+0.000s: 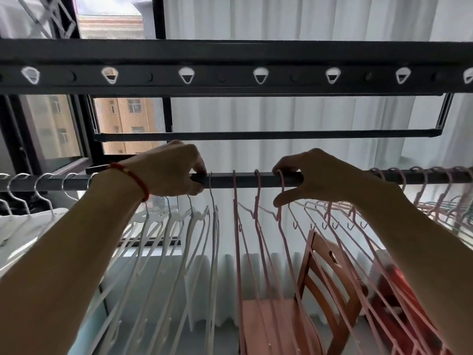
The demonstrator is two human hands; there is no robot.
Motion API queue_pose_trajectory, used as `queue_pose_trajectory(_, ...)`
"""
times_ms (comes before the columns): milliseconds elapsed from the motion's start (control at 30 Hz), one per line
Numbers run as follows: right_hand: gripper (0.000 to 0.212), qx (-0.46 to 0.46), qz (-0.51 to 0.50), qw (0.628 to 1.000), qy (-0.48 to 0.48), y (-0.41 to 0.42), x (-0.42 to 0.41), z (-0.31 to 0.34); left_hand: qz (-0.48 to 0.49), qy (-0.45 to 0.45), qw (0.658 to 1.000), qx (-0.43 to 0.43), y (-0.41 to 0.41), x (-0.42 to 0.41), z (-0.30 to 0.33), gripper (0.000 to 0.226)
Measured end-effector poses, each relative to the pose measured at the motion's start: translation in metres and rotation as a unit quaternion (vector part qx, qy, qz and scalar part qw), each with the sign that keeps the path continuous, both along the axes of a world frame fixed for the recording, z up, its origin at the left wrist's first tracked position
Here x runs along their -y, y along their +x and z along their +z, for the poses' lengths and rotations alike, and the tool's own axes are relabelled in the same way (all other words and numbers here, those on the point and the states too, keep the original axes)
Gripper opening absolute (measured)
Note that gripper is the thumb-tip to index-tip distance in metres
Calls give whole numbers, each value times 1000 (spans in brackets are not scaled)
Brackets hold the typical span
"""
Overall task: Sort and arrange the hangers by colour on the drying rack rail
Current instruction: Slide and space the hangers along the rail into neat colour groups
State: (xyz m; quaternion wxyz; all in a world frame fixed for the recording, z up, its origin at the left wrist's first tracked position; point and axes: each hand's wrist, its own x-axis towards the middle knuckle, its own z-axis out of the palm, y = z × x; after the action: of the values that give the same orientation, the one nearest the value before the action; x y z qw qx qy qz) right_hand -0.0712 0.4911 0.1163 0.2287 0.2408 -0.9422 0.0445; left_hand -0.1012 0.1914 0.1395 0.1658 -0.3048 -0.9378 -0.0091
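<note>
Hanging from the dark square-section rail (225, 180), the hangers divide into white hangers (176, 226) at left and pink hangers (258, 226) from centre to right. Each is a thin, smooth, coated frame, judged light, springy and prone to sliding and tangling; the hook at the rail is the best grasp point. The left hand (171, 170) closes thumb and fingers around the rail beside the last white hook. The right hand (307, 172) pinches a pink hook (280, 175), fingers above, thumb below. A wooden chair (322, 290) stands beneath.
</note>
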Motion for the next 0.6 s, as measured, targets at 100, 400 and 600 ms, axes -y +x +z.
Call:
queue_pose_trajectory(100, 96, 10, -14, 1000, -21, 8, -10, -3, 14, -12, 1000, 19, 4, -1, 0, 14)
queue_pose_trajectory(400, 72, -48, -125, 986, -98, 51, -65, -9, -74, 26, 995, -58, 32, -57, -6, 75)
queue_pose_trajectory(600, 72, -1, -152, 988, -21, 44, -74, -14, -95, 30, 992, -73, 19, -98, -19, 72)
